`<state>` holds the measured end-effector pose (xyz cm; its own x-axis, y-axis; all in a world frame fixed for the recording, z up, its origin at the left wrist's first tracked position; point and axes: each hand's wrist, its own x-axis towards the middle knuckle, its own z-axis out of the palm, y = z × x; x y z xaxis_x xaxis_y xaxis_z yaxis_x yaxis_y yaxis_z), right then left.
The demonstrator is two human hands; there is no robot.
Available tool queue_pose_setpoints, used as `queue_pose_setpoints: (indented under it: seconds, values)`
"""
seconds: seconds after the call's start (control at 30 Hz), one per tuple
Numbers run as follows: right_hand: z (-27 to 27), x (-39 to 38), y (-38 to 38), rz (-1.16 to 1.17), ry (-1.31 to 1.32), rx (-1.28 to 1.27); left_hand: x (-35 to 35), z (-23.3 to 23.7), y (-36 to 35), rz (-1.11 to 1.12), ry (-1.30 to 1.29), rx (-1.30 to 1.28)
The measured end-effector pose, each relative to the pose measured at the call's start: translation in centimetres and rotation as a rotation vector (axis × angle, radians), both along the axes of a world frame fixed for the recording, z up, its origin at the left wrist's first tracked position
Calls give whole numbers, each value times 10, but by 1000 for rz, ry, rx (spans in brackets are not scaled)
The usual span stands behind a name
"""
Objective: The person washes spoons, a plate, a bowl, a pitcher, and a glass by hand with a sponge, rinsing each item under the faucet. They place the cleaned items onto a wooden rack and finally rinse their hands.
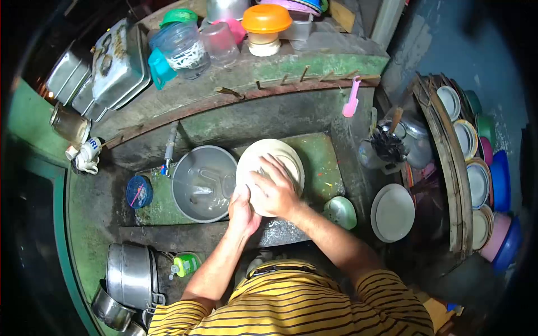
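A cream-white plate [263, 150] is held over the sink, just right of a grey basin [204, 215] with water and some submerged items in it. My left hand [242, 214] grips the plate's lower left rim, thumb on top and the other fingers partly hidden. Stretched across the plate's face, my right hand [277, 190] lies with fingers extended; whether anything is under the palm is hidden. A pale green bowl [340, 213] sits in the sink to the right of my right hand. Beside the basin a blue tap [166, 168] points down.
White plates [395, 213] rest right of the sink, near a wooden rack [457, 185] of dishes. Metal pots [130, 274] and a green soap bottle [185, 264] stand lower left. A small blue basket [139, 192] sits left. Containers and an orange-lidded tub [267, 19] line the ledge.
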<state>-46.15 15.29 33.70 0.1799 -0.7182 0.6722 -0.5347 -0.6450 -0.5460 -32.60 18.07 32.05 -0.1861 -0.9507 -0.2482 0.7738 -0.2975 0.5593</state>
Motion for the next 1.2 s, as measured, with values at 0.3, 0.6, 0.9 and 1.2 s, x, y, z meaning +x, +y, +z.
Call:
queue_pose_setpoints:
  seconds: [0.3, 0.6, 0.9, 1.2]
  values:
    - [-11, -4, 31, 50, 116, -161, 12, -9, -19, 51, 108, 169]
    - [-55, -88, 21, -330, -1562, 614, 23, -29, 37, -562, -1055, -611]
    - [-35, -264, 210, -215, -1241, 895, -120, 32, 33, -676, -1076, -1679]
    - [-68, -390, 292, -1002, -1341, 510, -114, -35, 23, -755, -1212, -1209]
